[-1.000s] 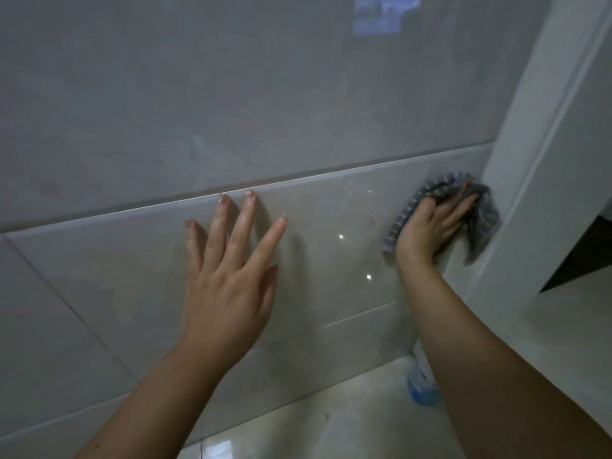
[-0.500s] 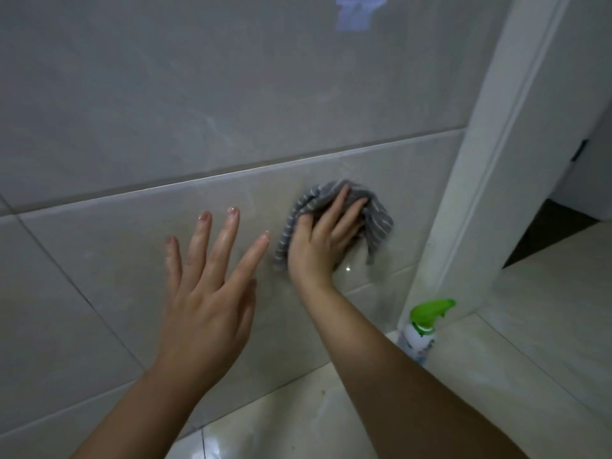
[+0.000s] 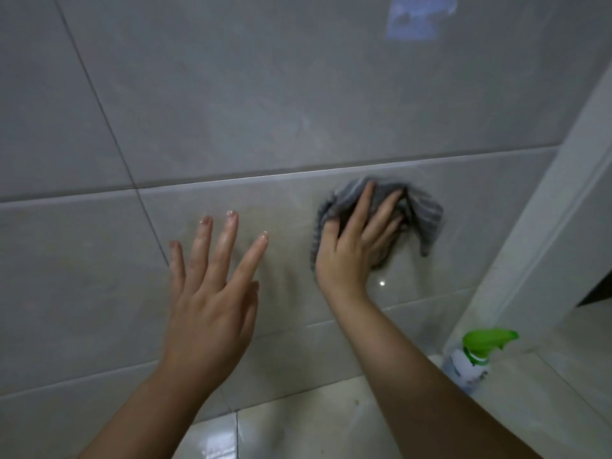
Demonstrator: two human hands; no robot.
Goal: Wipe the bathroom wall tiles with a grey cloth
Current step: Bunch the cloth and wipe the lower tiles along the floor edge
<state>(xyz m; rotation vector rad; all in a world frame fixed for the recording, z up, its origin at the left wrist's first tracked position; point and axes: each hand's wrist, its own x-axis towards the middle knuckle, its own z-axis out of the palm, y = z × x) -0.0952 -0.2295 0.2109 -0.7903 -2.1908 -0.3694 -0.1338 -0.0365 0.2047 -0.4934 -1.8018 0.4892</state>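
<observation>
Pressing grey striped cloth [image 3: 427, 213] against lower wall tile [image 3: 99, 260], right hand [image 3: 351, 256] lay with fingers straight, spread over bunched fabric, not clenched. Cloth sat just under horizontal grout line. Beside it, left hand [image 3: 212, 309] had fingers splayed, released, holding nothing; contact with tile unclear. Green-topped spray bottle [image 3: 470, 362] stood on floor [image 3: 314, 425] by white door frame [image 3: 546, 243].

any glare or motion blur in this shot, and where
Head view: dim, even light; a bluish reflection on the glossy upper wall tile and a small glint below the right hand; the left hand smears with motion, the grey cloth is soft; the door frame bows from the wide lens.
</observation>
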